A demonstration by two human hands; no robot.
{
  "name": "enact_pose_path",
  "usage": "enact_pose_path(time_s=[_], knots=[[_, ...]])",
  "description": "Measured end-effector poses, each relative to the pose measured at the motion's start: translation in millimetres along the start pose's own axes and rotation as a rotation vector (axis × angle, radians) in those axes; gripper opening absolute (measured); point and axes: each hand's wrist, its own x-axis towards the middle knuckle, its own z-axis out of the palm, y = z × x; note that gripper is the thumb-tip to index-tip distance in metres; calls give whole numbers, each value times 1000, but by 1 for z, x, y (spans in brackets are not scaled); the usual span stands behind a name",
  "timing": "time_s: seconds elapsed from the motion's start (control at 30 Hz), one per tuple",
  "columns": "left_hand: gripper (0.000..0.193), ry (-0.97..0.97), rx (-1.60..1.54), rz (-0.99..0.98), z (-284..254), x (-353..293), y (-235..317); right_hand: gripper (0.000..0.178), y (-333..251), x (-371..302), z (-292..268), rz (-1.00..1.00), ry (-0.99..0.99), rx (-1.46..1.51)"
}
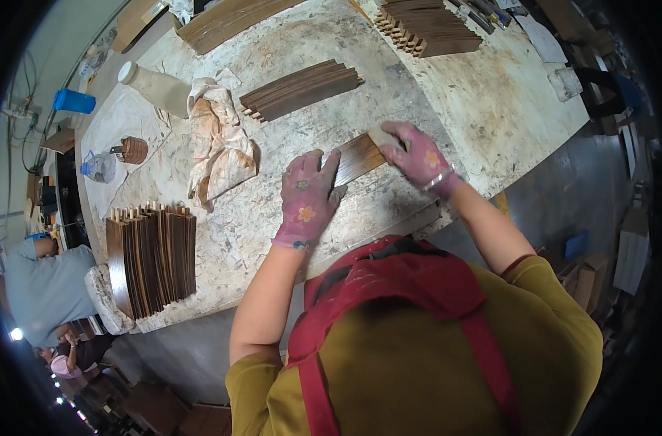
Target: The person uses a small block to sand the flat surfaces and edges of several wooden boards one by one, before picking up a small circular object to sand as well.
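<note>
A flat, dark brown wooden slat [358, 160] lies on the stained work table in front of me. My left hand [305, 196], in a pink flowered glove with greyish fingertips, rests palm down at the slat's left end. Its fingers are spread, and the index finger lies along that end. In a matching glove, my right hand [422, 158] is at the slat's right end. Its bent fingers press a small greyish pad [380, 136] there; what the pad is made of I cannot tell.
Dark slats stand stacked at the left [153, 258], beyond my hands [298, 91] and at the far right [429, 29]. Left of centre lie a stained cloth [218, 142] and a white-capped jug [156, 87]. A brush-like block [132, 150] sits near a clear bottle [97, 167]. Someone in grey [51, 283] is at the left.
</note>
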Motion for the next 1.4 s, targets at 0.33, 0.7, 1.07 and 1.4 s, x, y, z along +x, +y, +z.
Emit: enact_pose_path(time_s=[0.33,0.7,1.07,1.4], knots=[[56,190,-82,250,27,-20,21,43,-31,-8,-42,-31,-56,-58],[47,145,-103,204,43,-30,21,30,-105,72,75,-315,-441,-395],[69,165,-54,241,32,-24,27,35,-10,32,-42,-174,-9,-363],[66,279,-51,213,48,-24,25,34,-35,56,-32,-168,-194,-614]])
